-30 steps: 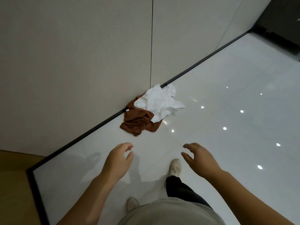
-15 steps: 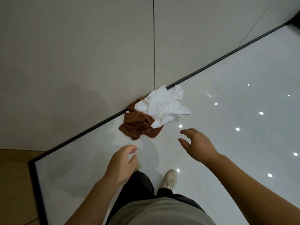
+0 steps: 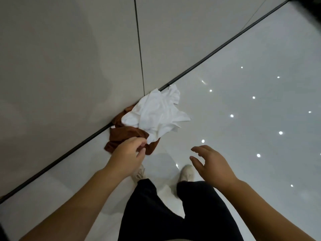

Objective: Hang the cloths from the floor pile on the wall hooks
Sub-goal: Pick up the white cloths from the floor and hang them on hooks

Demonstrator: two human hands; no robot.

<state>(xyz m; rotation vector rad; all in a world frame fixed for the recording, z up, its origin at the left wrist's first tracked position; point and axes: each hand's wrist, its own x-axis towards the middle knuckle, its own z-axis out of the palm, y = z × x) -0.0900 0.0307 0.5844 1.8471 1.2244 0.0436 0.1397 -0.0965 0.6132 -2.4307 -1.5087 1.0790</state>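
A glossy white tiled floor [image 3: 243, 119] spreads right, meeting a beige panelled wall [image 3: 69, 58] along a dark diagonal baseboard strip [image 3: 208, 54].

The white cloth [image 3: 156, 113] covers most of the brown cloth [image 3: 125, 134]. The left hand [image 3: 126, 153] hides the brown cloth's near edge; whether it touches cannot be told.

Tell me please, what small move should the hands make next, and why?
Probably close the left hand on the near corner of the white cloth. Its fingers are right at that corner, seemingly not yet gripping. The white cloth lies on top of the brown cloth, so it lifts first. The right hand hovers open and empty over the floor.
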